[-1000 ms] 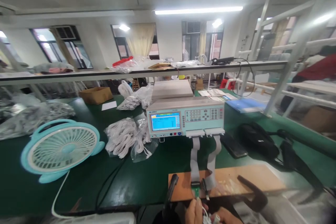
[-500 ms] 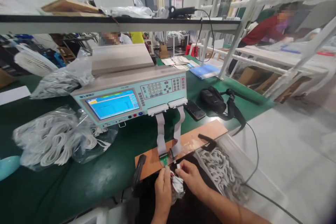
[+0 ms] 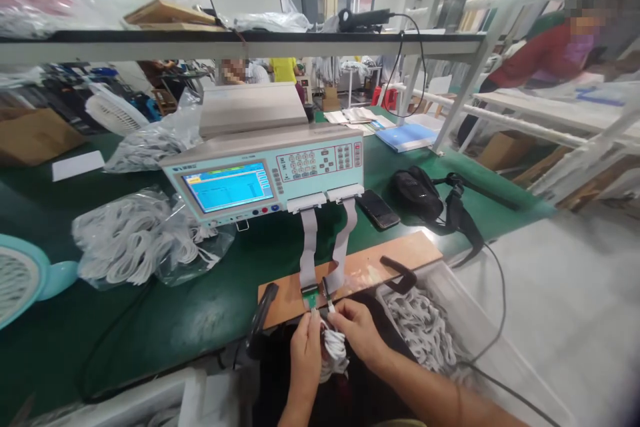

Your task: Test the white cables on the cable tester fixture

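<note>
A bundled white cable [image 3: 335, 345] hangs between my hands. My left hand [image 3: 306, 343] pinches one cable end at the small green circuit board [image 3: 311, 299]. In my right hand [image 3: 357, 328] is the other end, a white connector [image 3: 331, 307], held against the dark connector of the right ribbon cable [image 3: 342, 247]. The left ribbon cable [image 3: 308, 243] runs from the tester [image 3: 265, 177] down to the green board, which rests on an orange-brown strip [image 3: 370, 267]. The tester's blue screen is lit.
Bagged white cables [image 3: 125, 240] lie on the green table at left, near a turquoise fan [image 3: 23, 280]. A phone [image 3: 377, 209] and black pouch [image 3: 417, 192] lie right of the tester. A bin of cables [image 3: 425, 327] stands at right. A person in red [image 3: 545, 47] leans over another table.
The view has shifted left, showing more of the turquoise fan. My right hand has brought the white connector up to the right ribbon cable's dark connector.
</note>
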Demonstrator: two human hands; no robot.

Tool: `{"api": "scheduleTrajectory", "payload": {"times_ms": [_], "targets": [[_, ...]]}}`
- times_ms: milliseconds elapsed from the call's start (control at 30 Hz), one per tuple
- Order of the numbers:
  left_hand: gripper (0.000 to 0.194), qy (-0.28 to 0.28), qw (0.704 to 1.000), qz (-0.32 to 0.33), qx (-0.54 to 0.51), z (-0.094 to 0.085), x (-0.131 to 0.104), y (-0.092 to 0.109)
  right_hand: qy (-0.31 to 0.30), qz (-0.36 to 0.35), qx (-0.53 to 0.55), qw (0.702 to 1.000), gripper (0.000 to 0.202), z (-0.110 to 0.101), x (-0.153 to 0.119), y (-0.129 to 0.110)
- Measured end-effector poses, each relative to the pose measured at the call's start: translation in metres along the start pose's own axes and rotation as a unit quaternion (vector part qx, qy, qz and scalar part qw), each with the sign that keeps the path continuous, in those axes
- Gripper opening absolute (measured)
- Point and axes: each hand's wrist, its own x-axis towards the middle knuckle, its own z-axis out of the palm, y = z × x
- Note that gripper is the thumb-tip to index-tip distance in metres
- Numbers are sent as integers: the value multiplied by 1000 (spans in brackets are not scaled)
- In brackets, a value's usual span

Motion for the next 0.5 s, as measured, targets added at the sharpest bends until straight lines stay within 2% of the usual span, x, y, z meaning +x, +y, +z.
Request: {"api": "scheduleTrajectory", "payload": {"times_ms": [167, 233, 367, 500], "targets": [[44, -24, 998, -59, -30, -2, -2, -1, 17, 27, 48, 998, 38, 6, -1, -8], [44, -20, 997, -59, -36, -2, -2, -2, 20, 22, 33, 999, 42, 5, 0, -6], [48, 8, 998, -37, -45, -1, 2, -2, -22, 33, 13, 999, 47, -1, 4, 3], [52, 73, 996, -25, -43, 0, 6, -3, -65, 50, 45, 996, 47, -5, 10, 14]]}}
